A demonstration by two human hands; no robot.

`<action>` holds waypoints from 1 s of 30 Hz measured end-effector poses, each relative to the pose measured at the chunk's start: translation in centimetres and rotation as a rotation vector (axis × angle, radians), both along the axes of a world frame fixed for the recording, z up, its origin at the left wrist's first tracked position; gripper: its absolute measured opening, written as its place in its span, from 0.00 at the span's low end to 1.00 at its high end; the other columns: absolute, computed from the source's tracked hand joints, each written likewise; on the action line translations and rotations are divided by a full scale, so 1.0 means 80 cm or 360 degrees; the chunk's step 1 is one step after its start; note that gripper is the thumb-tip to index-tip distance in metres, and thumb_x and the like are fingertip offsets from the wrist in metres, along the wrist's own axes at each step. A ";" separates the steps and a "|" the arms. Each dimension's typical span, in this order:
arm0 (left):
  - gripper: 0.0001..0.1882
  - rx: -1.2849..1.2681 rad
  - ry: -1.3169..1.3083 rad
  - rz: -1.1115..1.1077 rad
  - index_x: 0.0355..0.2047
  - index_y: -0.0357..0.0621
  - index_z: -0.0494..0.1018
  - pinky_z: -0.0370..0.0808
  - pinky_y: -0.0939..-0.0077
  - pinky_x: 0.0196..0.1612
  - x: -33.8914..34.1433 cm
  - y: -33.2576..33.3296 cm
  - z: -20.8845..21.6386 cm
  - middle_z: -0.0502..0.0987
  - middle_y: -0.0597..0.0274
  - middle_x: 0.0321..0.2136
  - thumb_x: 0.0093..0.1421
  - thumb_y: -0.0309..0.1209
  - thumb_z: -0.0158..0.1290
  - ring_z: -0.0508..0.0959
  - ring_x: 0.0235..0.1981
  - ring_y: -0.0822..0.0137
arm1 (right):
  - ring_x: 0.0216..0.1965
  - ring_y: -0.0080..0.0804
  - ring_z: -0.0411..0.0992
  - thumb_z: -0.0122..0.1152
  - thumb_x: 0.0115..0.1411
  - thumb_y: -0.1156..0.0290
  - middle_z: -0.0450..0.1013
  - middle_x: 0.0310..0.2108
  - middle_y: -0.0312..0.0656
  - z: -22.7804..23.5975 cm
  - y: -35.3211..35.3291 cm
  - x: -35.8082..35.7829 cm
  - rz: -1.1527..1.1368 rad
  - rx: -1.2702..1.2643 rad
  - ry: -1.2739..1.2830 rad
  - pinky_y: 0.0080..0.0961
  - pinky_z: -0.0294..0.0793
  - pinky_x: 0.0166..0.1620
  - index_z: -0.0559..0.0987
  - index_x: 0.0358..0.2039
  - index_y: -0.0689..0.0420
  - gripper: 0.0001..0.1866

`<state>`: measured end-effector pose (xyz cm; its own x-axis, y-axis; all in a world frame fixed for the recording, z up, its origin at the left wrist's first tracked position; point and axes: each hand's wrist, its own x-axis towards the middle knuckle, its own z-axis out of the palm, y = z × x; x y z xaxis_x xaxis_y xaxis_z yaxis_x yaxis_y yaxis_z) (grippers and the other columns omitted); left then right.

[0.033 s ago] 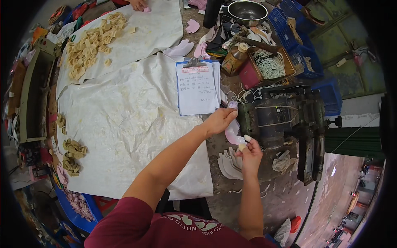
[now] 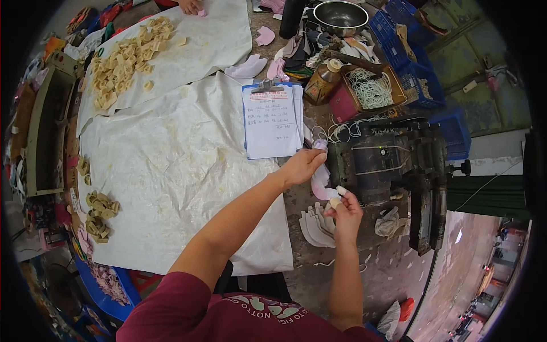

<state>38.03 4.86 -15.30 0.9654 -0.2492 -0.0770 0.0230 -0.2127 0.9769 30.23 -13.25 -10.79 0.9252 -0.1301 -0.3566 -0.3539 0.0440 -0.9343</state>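
Note:
Beside a dark machine (image 2: 379, 162), both my hands hold a curved pale pink and white flat piece (image 2: 320, 181), its material not clear. My left hand (image 2: 303, 165) pinches its upper part, close to the machine's near side. Lower down, my right hand (image 2: 346, 215) grips the other end between thumb and finger; light coverings sit on those fingertips. Just under the right hand lies a stack of curved off-white pieces (image 2: 317, 226). To the left of my left hand, a clipboard with written sheets (image 2: 273, 122) rests on the table.
A white sheet (image 2: 188, 188) covers the table, with piles of small beige pieces (image 2: 122, 68) on it. Beyond the machine stand an open box of pale cord (image 2: 369, 88), a brown bottle (image 2: 323, 80), a metal bowl (image 2: 341, 17) and blue crates (image 2: 419, 80). Another person's hand (image 2: 191, 6) shows at the far edge.
My right hand has shifted very slightly right, with its end of the pink piece. Otherwise everything looks the same.

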 end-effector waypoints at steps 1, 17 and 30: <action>0.24 -0.0031 0.0002 0.0018 0.49 0.32 0.70 0.70 0.66 0.48 -0.002 0.000 -0.001 0.76 0.41 0.41 0.67 0.42 0.41 0.76 0.43 0.48 | 0.18 0.20 0.69 0.50 0.53 0.85 0.72 0.26 0.37 0.012 -0.002 0.000 -0.0083 0.0148 0.0068 0.18 0.74 0.21 0.76 0.39 0.64 0.12; 0.15 -0.0528 0.0388 0.0544 0.49 0.34 0.69 0.74 0.78 0.31 -0.031 -0.054 -0.024 0.75 0.58 0.32 0.61 0.19 0.44 0.75 0.26 0.74 | 0.17 0.18 0.67 0.53 0.53 0.83 0.73 0.24 0.37 -0.019 0.060 0.105 0.0025 -0.0284 -0.0047 0.18 0.66 0.18 0.74 0.43 0.65 0.15; 0.17 -0.0630 0.0786 0.1033 0.48 0.32 0.69 0.74 0.78 0.31 -0.154 -0.018 -0.007 0.77 0.57 0.32 0.59 0.27 0.50 0.76 0.30 0.71 | 0.39 0.43 0.75 0.58 0.53 0.77 0.74 0.40 0.53 -0.009 0.074 0.100 0.0425 -0.1041 -0.0545 0.31 0.74 0.42 0.69 0.52 0.63 0.24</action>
<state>25.69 3.38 -15.84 0.8050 0.2363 -0.5442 0.4571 0.3376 0.8228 38.25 -7.33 -11.51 0.9993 0.0272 0.0268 0.0378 -0.5990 -0.7999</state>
